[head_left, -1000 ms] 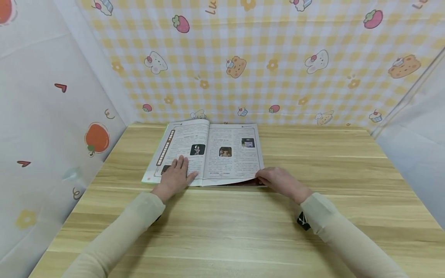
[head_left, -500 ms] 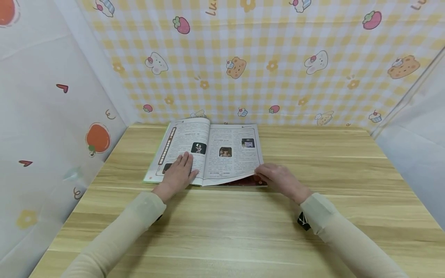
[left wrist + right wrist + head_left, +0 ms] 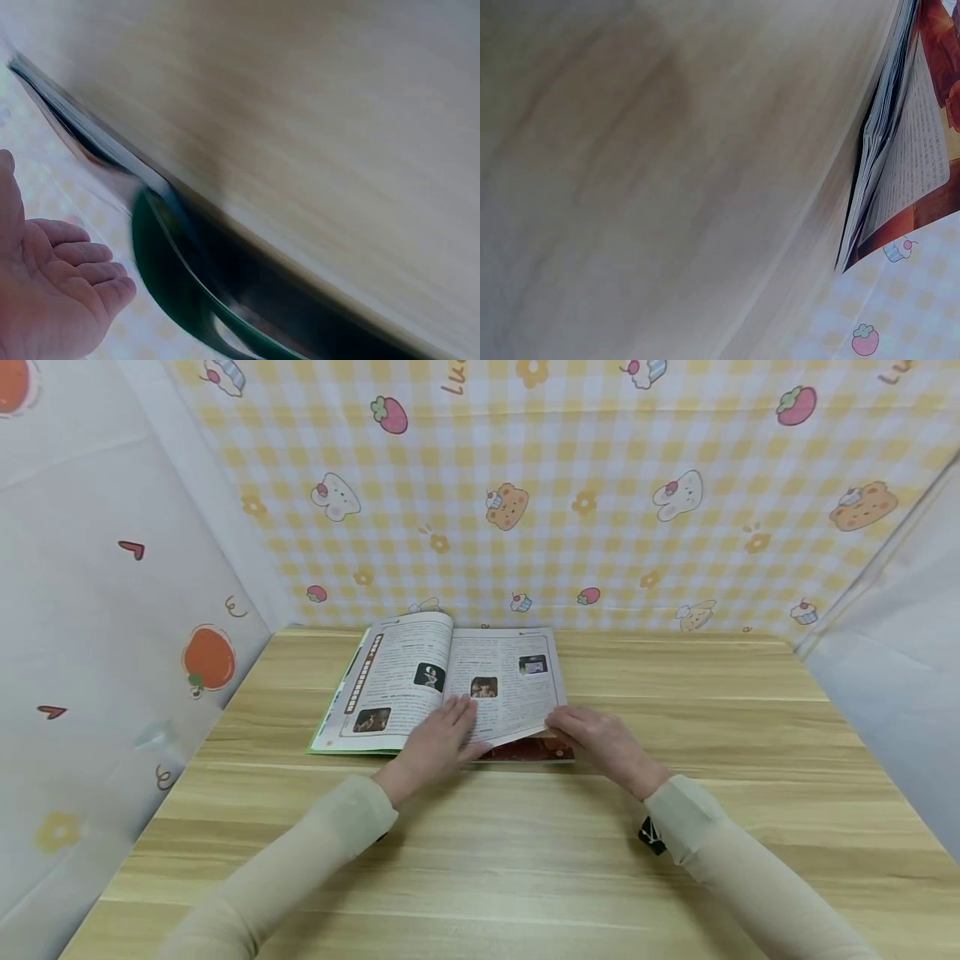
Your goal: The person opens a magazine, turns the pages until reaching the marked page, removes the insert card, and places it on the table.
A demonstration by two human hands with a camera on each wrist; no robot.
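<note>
An open magazine [image 3: 393, 652] lies at the back of the table, printed with text columns and small photos. My right hand [image 3: 597, 739] pinches the lower right corner of its right-hand page [image 3: 517, 693], which is lifted off a dark red page [image 3: 525, 750] beneath. Fingers extended, my left hand [image 3: 433, 742] lies over the bottom of the magazine near the spine. The left wrist view shows that left hand [image 3: 67, 285] with its palm side visible, beside the bowed green edge [image 3: 161, 277] of the magazine. In the right wrist view the magazine's page stack [image 3: 877, 127] appears without the hand.
The wooden table [image 3: 480, 877] extends toward me and to both sides. A yellow checked cloth wall [image 3: 555, 552] rises right behind the magazine. White printed cloth [image 3: 97, 635] hangs at the left. A black wrist-camera mount [image 3: 652, 836] shows under the right sleeve.
My left hand has slid right from the left-hand page to near the spine, uncovering a lower photo. The right hand has raised the page corner further, showing more of the red page.
</note>
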